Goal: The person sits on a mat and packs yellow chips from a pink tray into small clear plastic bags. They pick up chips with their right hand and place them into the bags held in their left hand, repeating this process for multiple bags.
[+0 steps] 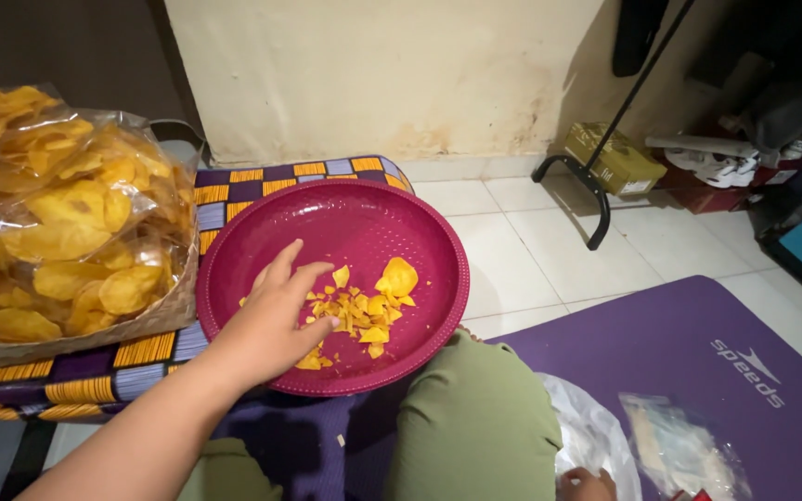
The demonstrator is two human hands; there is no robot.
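Reaching into a round magenta tray with the left hand, palm down, fingers loosely spread and curled slightly over the yellow chip pieces. Resting on the near-left part of the tray floor, fingertips touching the left edge of the crumb pile. Lying just right of the fingers, most of the broken chips, with one larger whole chip at the far right of the pile, clear of the hand. Poking out from under the heel of the palm, a few more fragments near the tray's front rim. Cannot tell whether any piece is pinched under the fingers.

Showing only at the bottom edge, the right hand, knuckles up, against a crumpled clear plastic bag; grip not readable from so little of it. Lying just right of that, a second small clear bag on a purple mat.

Sitting tilted on a patterned purple and orange cushion, the tray, its near rim over a knee in green trousers. Standing left of the tray on the same cushion, a woven basket heaped with clear bags of whole yellow chips, well apart from the left hand. Beyond, white floor tiles, a pale wall, a black stand foot and a small cardboard box.
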